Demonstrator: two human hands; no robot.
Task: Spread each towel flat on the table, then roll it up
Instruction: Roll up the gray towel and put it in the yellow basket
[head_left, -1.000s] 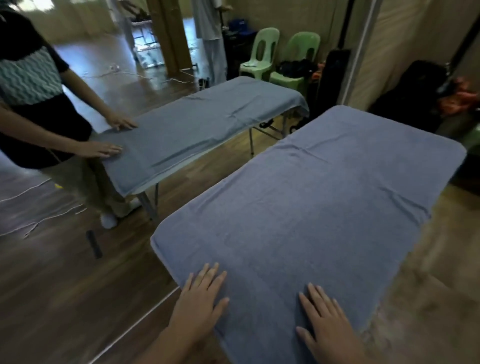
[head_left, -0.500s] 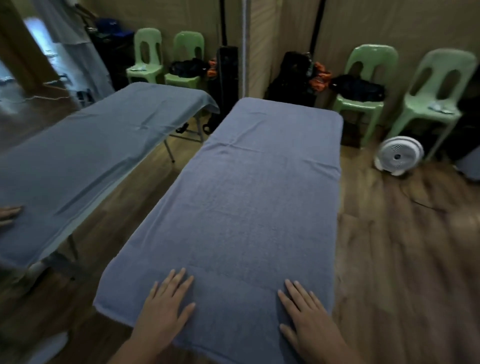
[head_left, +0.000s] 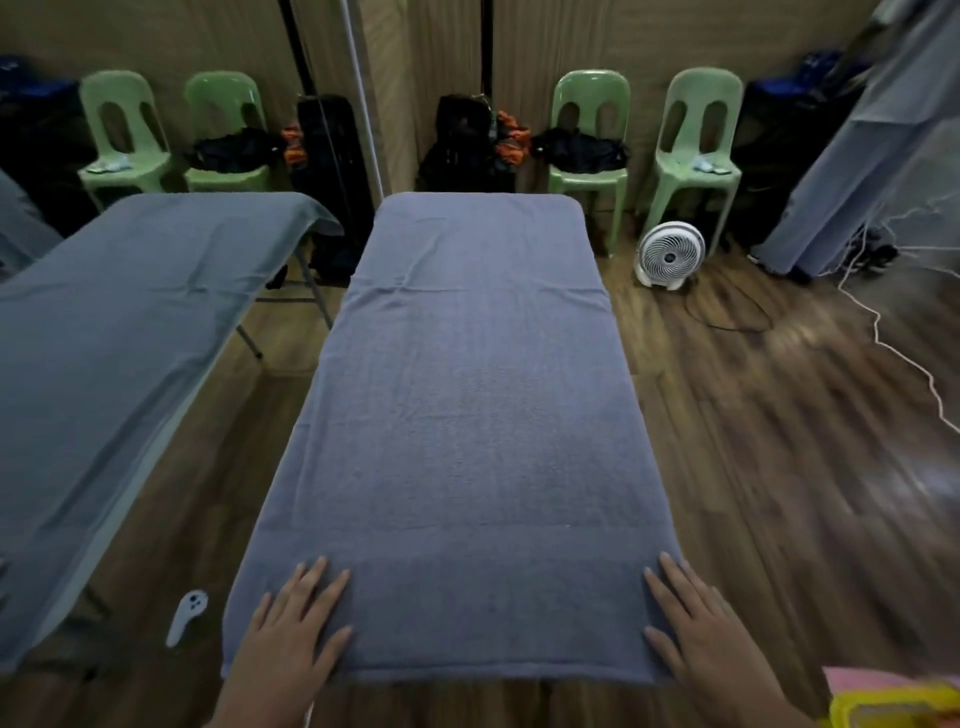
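Fingers of the left hand and right hand lie straight and flat on the near corners of the towel spread along the table, so uneven rolling would likely skew the roll.

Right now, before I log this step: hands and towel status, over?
Hands open: left hand, right hand flat on near corners. Blue-grey towel spread flat, not yet rolled. Off it, left: white controller.
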